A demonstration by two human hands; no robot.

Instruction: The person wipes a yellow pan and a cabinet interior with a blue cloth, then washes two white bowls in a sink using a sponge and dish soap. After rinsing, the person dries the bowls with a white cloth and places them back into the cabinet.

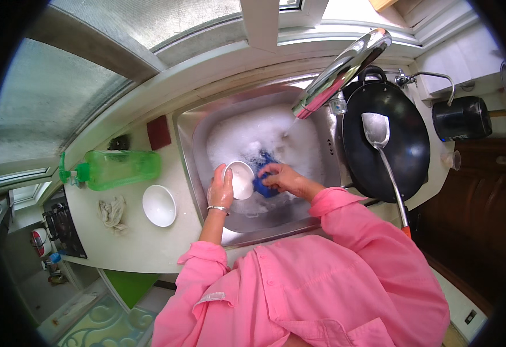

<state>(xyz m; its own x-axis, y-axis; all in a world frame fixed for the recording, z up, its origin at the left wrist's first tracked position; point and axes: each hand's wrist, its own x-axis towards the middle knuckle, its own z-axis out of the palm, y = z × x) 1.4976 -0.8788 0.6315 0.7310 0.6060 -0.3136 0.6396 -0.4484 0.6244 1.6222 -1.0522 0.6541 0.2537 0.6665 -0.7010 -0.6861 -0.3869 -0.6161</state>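
Observation:
My left hand (pixel 221 187) grips a small white bowl (pixel 240 181) by its rim, tilted above the foamy water. Close beside it, my right hand (pixel 284 177) is on a blue cloth (pixel 265 184), its fingers curled at the cloth's upper part. Part of the cloth sinks into the suds, so its full shape is hidden. Both hands are over the stainless steel sink (pixel 331 160), which holds white, soapy water (pixel 257 126). From the upper right, a chrome faucet (pixel 344 71) leans over the basin, with a thin stream below its spout.
Left of the sink lie a green pump bottle (pixel 123 169), a white bowl (pixel 159 206), a crumpled rag (pixel 112 212) and a dark red square (pixel 159 133). On the right, a black wok (pixel 402 130) holds a metal spatula (pixel 376 130) whose handle juts toward me. A black pot (pixel 463 118) stands beyond.

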